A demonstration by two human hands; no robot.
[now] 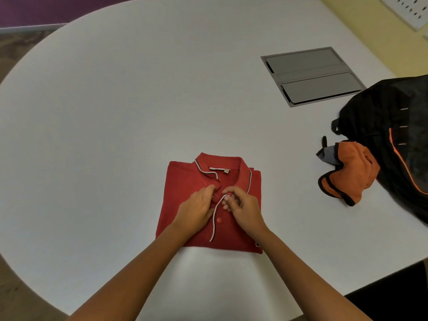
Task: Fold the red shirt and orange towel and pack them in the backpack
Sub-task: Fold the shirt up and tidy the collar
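Observation:
The red shirt lies folded into a neat rectangle on the white table, collar away from me. My left hand pinches the left side of the button placket below the collar. My right hand pinches the white-trimmed right placket edge beside it. The orange towel, with dark edging, lies crumpled at the right against the black backpack, which rests on the table's right edge.
A grey metal cable hatch is set flush into the table at the back right. A white perforated panel shows at the top right corner. The table's near edge runs just below my forearms.

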